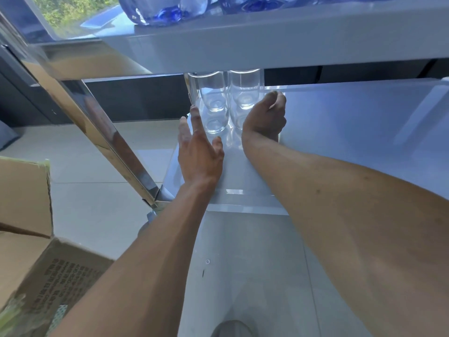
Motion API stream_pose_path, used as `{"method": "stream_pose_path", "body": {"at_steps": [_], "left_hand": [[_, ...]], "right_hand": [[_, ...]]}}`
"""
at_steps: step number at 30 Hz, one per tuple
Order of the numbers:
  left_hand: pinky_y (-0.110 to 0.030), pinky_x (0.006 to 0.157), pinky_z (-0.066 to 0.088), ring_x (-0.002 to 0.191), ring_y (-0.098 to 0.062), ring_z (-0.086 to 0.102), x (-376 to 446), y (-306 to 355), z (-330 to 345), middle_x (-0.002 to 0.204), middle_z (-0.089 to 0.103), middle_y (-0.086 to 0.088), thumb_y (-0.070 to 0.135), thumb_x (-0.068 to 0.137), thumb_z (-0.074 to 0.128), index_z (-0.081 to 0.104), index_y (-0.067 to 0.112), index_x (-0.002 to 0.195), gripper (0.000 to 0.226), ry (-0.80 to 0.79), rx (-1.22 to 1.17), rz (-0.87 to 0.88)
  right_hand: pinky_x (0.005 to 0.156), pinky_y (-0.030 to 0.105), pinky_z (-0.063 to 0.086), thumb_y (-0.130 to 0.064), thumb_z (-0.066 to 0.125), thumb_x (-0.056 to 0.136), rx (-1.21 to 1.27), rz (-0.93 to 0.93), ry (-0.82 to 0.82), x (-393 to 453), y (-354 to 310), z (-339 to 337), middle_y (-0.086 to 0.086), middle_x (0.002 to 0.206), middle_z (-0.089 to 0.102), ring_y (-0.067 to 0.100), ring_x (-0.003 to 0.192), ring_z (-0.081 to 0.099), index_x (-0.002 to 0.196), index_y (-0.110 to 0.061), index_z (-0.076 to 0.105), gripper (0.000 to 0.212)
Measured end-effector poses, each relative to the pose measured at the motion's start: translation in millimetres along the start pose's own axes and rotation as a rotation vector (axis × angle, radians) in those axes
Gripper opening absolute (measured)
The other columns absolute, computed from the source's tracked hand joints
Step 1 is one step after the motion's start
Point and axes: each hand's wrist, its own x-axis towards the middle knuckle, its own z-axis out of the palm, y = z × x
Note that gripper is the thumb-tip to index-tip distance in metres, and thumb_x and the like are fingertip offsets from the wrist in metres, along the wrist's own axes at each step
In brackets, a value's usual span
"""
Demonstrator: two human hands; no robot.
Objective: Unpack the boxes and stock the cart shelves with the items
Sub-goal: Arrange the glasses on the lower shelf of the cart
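Forearms, then both hands (199, 152) (266, 115) flanking glasses (213, 98), perhaps touching

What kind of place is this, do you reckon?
Probably a hotel or restaurant service area: a steel cart shelf stocked with clear drinking glasses, bagged blue items on the shelf above, an opened cardboard box on tiled floor.

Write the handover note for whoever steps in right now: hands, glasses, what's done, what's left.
Left hand: open, fingers straight, beside the left clear glasses.
Right hand: fingers curled at the right side of the group; whether it grips a glass cannot be told.
Glasses stand upright at the left rear of the middle shelf.
Blue glassware is on the upper shelf.
Left: cardboard box stands open on the floor; contents not visible.
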Motion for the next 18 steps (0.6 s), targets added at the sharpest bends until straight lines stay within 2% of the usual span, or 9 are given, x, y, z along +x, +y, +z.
{"method": "stream_pose_path", "body": {"at_steps": [4,8,12,16,18], "left_hand": [[-0.038,0.102,0.04,0.137,-0.033,0.038,-7.6,5.0,-1.9,0.152,0.032,-0.016,0.023,0.094,0.06,0.021,0.02,0.155,0.072,-0.022,0.011,-0.019],[-0.038,0.099,0.043,0.136,-0.032,0.039,-11.8,8.6,-6.4,0.153,0.03,-0.015,0.024,0.095,0.059,0.022,0.02,0.155,0.071,-0.031,0.037,-0.023],[-0.039,0.097,0.045,0.133,-0.033,0.042,-12.0,8.1,-7.3,0.151,0.033,-0.015,0.023,0.094,0.058,0.023,0.02,0.154,0.069,-0.047,0.035,-0.023],[-0.042,0.102,0.044,0.134,-0.034,0.042,-25.1,13.5,-15.1,0.151,0.033,-0.015,0.025,0.096,0.056,0.025,0.019,0.153,0.065,-0.086,0.016,-0.076],[-0.044,0.105,0.041,0.136,-0.034,0.039,-43.6,21.9,-28.4,0.153,0.029,-0.016,0.026,0.097,0.052,0.025,0.019,0.153,0.062,-0.149,0.02,-0.137]], "right_hand": [[0.088,0.037,0.042,-0.03,0.031,0.103,-0.035,0.0,-0.001,-7.9,2.3,-6.2,0.005,0.122,0.067,0.031,0.113,0.058,0.137,-0.02,0.051,0.04],[0.083,0.033,0.039,-0.025,0.034,0.101,-0.051,-0.014,0.017,-9.8,4.1,-7.4,0.005,0.123,0.067,0.029,0.112,0.059,0.137,-0.021,0.051,0.04],[0.087,0.034,0.042,-0.017,0.037,0.098,-0.084,-0.03,0.005,-12.3,1.7,-7.8,0.007,0.121,0.068,0.028,0.112,0.06,0.138,-0.018,0.051,0.042],[0.088,0.029,0.036,-0.006,0.042,0.094,-0.2,-0.206,-0.08,-28.7,6.4,-19.8,0.01,0.127,0.064,0.029,0.115,0.058,0.135,-0.012,0.053,0.043],[0.091,0.029,0.034,-0.003,0.044,0.09,-0.333,-0.22,-0.116,-40.6,8.3,-35.0,0.011,0.135,0.058,0.029,0.121,0.054,0.139,-0.01,0.049,0.05]]}}
